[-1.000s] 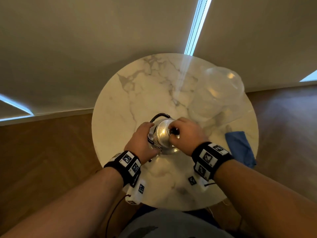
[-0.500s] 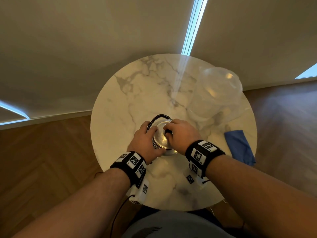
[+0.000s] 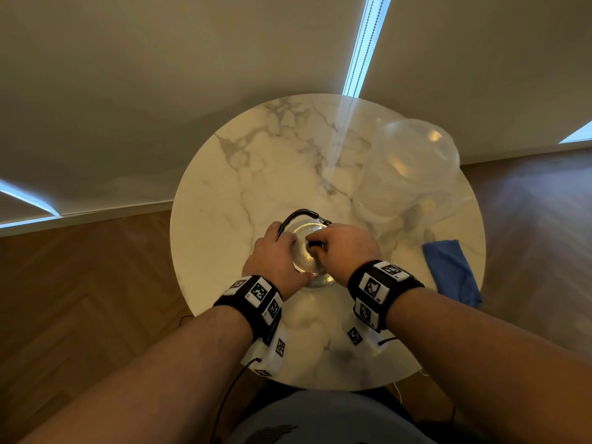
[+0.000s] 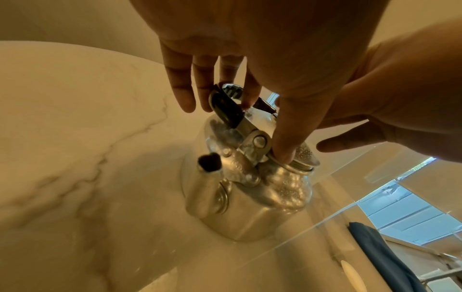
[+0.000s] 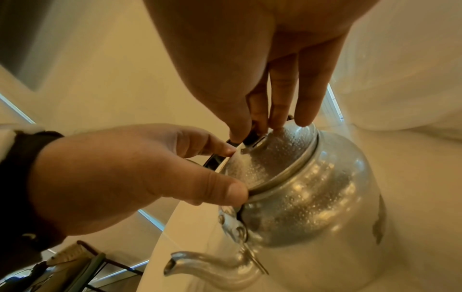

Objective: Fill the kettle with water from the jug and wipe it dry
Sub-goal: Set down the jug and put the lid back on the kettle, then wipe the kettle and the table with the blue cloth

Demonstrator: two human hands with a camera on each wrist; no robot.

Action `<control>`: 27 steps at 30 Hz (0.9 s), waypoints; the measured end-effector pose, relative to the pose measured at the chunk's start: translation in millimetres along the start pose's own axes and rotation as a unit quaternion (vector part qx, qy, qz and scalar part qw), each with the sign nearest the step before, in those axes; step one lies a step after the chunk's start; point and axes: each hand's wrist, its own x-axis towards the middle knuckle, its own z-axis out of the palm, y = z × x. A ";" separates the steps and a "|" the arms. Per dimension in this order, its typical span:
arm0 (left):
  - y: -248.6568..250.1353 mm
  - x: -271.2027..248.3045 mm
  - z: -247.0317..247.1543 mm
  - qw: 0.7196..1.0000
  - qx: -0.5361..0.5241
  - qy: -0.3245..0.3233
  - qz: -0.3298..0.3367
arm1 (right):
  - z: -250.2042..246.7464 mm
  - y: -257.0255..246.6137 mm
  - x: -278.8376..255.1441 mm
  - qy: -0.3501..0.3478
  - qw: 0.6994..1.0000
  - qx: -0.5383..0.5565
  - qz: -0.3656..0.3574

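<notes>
The metal kettle (image 3: 317, 280) stands mid-table, nearer the front, its body (image 5: 312, 197) beaded with droplets and its spout (image 5: 200, 264) pointing toward me. The lid (image 3: 304, 251) lies on its mouth. My right hand (image 3: 346, 248) pinches the lid's black knob (image 5: 251, 138) from above. My left hand (image 3: 278, 251) holds the lid's edge between thumb and forefinger (image 5: 235, 193), its other fingers against the folded-back black handle (image 4: 225, 110). A clear plastic jug (image 3: 407, 174) stands back right of the kettle. A blue cloth (image 3: 451, 274) lies at the right edge.
The round marble table (image 3: 240, 174) is small and set against a pale wall, with wooden floor on both sides. The jug stands one hand-width behind my right hand. A wire rack (image 5: 82, 262) stands on the floor beyond the table's left side.
The lid, tilted a second ago, now lies level on the kettle. My left thumb and fingers have shifted up onto its rim. Jug and cloth have not moved.
</notes>
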 end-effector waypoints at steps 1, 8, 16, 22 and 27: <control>1.4 0.3 0.4 1.000 0.006 0.002 -0.003 | -0.2 0.0 -0.3 0.000 1.000 -0.004 0.000; 9.1 0.9 -2.1 0.999 0.021 -0.012 -0.034 | -0.1 4.8 4.5 -0.020 0.999 -0.032 -0.022; 17.7 -19.9 2.9 0.998 0.036 0.042 -0.014 | 3.6 64.5 -38.0 -0.007 0.983 0.184 -0.022; 64.6 -49.5 17.2 0.977 0.118 0.165 0.070 | 20.1 194.8 -90.0 0.001 0.960 0.221 0.170; 111.2 -64.5 46.7 0.973 0.117 0.135 0.143 | 20.0 283.1 -84.4 0.046 0.941 0.162 0.295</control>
